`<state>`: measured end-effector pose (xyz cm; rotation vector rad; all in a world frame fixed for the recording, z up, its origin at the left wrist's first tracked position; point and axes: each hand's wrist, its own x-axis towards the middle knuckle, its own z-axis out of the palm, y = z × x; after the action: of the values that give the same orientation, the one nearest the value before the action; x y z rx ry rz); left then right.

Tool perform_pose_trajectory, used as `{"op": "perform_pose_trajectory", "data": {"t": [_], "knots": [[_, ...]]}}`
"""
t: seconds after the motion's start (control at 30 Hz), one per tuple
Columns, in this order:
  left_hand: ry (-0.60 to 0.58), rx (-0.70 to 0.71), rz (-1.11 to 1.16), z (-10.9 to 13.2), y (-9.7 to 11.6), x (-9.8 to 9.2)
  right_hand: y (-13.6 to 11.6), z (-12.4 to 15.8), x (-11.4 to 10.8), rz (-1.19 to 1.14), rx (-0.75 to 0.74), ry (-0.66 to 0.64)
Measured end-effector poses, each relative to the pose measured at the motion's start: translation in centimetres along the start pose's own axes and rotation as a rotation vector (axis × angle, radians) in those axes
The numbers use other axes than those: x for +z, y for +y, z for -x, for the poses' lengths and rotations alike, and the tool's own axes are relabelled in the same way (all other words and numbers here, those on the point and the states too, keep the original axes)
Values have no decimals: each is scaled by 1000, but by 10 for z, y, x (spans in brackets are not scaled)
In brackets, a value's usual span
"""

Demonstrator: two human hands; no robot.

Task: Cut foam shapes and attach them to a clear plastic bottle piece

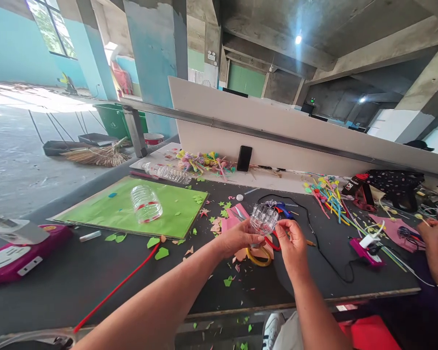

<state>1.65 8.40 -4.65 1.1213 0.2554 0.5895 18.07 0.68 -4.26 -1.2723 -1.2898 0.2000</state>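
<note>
My left hand [237,238] is closed around a clear ribbed piece of plastic bottle [264,218], held above the dark tabletop. My right hand [292,240] is at the right side of that piece, thumb and forefinger pinched together at its edge; whether something small sits between them is too small to tell. Below the hands lie scissors with yellow handles [260,257] and pink paper [230,222]. Behind the bottle piece rests a blue glue gun [284,210] with a black cord. Green and pink paper scraps [216,224] are scattered about.
On the left, a clear bottle section [146,204] lies on green paper sheets [105,204]. Purple power strips [58,238] sit at both sides. Colourful stems [332,199] and a phone [244,158] are at the back. Another person's hand [432,233] works at far right.
</note>
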Motion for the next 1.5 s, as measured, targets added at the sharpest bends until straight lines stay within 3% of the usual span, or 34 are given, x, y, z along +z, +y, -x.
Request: {"op": "perform_pose_trajectory", "data": {"t": [0.17,0.4,0.57,0.83,1.0,1.3,1.5], "knots": [[-33,-32,48,0,-3,-4,-1,-1,-1,44,-33,-1],[76,-94,114,-2,-6,-13,-1,0,0,55,-95,-24],[129,-33,124,-4,-7,-14,-3,1,2,55,-158,-48],[188,11,76,-1,-3,-7,6,2,0,33,-13,-47],[170,-7,55,0,1,-3,10,3,-1,-71,43,47],[139,-14,25,-2,-6,-10,2,3,-2,48,-192,-56],[121,10,49,-1,-3,-7,-1,2,-1,84,-233,-69]]}}
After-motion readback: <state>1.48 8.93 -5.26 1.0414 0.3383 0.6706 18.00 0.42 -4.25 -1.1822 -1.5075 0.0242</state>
